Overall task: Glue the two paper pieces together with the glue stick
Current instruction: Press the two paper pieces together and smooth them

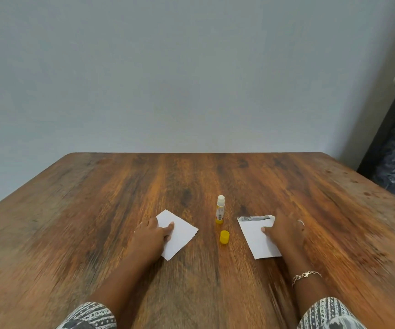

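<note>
Wooden table [96, 210] is bearing left paper piece [182, 233] and right paper piece [256, 238], well apart, left hand [151, 236] and right hand [284, 231] resting flat-fingered one on each, gripping nothing; uncapped glue stick [220, 210] standing between, cap [224, 237] beside it, likely awaiting one hand's pickup.

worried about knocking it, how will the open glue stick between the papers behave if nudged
The glue stick stands tall and narrow on a small base, so it would probably tip easily. Being round, it would likely roll across the table. Its cap is off, so the exposed tip might smear.
</note>
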{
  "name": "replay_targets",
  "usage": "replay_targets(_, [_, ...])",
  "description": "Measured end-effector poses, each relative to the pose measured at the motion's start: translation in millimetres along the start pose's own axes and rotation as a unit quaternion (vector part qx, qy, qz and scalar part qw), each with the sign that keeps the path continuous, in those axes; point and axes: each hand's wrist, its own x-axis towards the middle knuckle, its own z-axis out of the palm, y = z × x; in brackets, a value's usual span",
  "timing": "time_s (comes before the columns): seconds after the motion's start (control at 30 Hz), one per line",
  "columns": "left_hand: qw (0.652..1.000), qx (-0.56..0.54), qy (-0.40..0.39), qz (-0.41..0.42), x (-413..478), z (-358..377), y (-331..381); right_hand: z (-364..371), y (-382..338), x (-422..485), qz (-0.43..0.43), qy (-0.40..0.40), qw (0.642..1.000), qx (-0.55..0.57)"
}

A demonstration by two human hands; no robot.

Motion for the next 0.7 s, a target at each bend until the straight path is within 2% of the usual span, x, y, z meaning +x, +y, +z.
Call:
replay_targets(0.1, [1.000, 0.000, 0.001, 0.001, -1, -2, 1, -3, 2, 5, 0.041, -0.029, 0.999, 0.013])
replay_targets(0.23, [1.000, -0.012, -0.002, -0.002, -3, 1, 2, -4, 0, 10, 0.056, -0.056, 0.997, 0.015])
replay_targets(0.43, [1.000, -0.008, -0.001, -0.011, -4, 4, 3, -6, -3, 7, 0.071, -0.044, 0.995, 0.048])
replay_targets(0.5, [1.000, -0.011, -0.010, -0.021, -2, 2, 2, -9, -5, 1, 0.059, -0.011, 0.995, 0.083])
replay_targets(0.6, [0.998, -0.038, 0.003, -0.040, -2, -6, 4, -22, -12, -15, -0.007, 0.099, 0.989, 0.113])
replay_targets(0.67, [0.985, -0.132, 0.104, -0.037, -5, -16, 12, -34, -21, -32, -0.095, 0.194, 0.969, 0.122])
replay_targets(0.7, [0.961, -0.225, 0.152, -0.043, -8, -25, 19, -39, -28, -43, -0.148, 0.235, 0.952, 0.125])
